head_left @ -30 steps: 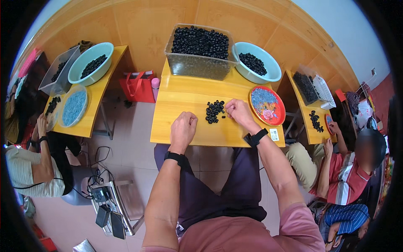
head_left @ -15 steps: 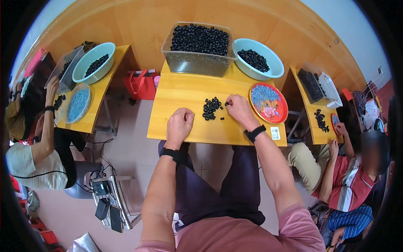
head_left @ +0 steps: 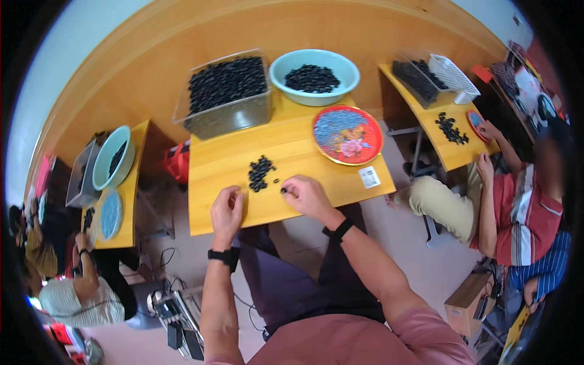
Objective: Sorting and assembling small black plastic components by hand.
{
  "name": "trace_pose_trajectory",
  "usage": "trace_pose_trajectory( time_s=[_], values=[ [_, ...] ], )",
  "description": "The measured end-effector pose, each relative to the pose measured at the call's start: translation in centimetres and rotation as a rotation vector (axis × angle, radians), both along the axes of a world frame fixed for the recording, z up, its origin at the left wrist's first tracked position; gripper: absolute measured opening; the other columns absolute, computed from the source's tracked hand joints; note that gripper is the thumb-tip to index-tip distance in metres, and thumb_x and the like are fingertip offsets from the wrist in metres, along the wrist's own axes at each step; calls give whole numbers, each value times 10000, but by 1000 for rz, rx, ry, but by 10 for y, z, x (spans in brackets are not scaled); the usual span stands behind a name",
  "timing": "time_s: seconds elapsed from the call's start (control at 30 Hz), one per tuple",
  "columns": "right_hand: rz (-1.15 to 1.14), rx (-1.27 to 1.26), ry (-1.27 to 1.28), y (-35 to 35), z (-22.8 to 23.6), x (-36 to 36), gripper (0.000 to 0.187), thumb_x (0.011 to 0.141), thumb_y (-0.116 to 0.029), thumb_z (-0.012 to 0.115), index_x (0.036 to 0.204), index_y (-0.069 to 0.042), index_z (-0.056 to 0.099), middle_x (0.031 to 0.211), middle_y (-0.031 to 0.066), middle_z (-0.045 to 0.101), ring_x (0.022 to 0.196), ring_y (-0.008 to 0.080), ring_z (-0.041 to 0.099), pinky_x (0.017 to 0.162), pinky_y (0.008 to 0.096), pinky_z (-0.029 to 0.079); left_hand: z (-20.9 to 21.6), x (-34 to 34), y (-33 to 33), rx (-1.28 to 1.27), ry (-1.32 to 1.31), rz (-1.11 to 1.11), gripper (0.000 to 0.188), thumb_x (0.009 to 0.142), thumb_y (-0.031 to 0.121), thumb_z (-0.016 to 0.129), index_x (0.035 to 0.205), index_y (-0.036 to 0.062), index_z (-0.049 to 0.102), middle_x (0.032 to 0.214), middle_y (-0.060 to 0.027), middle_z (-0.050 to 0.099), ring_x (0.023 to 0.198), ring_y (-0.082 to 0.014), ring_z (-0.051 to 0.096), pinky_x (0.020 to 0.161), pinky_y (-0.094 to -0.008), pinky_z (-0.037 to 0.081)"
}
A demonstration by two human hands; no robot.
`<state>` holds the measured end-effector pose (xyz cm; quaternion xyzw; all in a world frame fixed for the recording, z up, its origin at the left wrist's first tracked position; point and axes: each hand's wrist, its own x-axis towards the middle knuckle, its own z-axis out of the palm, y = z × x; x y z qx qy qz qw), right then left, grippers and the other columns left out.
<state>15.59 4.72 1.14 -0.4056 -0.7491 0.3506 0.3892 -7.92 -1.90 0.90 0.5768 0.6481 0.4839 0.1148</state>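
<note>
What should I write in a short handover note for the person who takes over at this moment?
Left hand: lies loosely curled on the wooden table, holding nothing visible.
Right hand: fingertips pinch a dark bean beside the small bean pile.
Full clear bin and blue bowl with some beans stand at the back; the patterned red plate holds none.
Done: some beans are in the bowl. Left: the pile and the bin.

small white rectangular label (head_left: 369,177) with dark print, flat on yellow table (head_left: 231,164) near front right corner, just below patterned red-rimmed plate (head_left: 347,134). brown cardboard box (head_left: 468,297) on floor, lower right.
</note>
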Motion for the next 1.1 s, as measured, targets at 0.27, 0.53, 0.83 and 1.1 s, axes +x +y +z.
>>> trace_pose_trajectory(
  time_s=[0.27,0.53,0.83,1.1],
  values=[
    [81,-197,12,2,4,13,252,843,-163,678,1035,-7,729,904,167,747,825,309,731,757,407,573,32,71,6,-73,109,-387,240,888,15,719,1123,36,679,892,-124,667,738,-237,663,665,-335,541],
    [110,-111,47,4,3,14,267,876,-172,694,1069,12,715,940,180,744,829,284,732,752,391,571,10,77,14,-106,-47,-302,186,865,-10,746,1037,25,687,855,-90,654,717,-181,626,657,-292,510],
    [130,-210,128,4,4,16,230,901,-151,705,1073,2,705,931,143,745,838,267,721,741,369,557,10,83,12,-145,-78,-210,172,833,12,781,963,24,669,805,-52,658,686,-136,616,638,-275,503],
    [122,-213,106,5,7,17,146,908,-109,692,1010,-7,715,898,122,727,816,214,705,718,318,541,11,74,16,-235,-155,-201,177,826,33,795,964,14,684,786,-74,664,689,-161,636,644,-288,524]
  ],
)
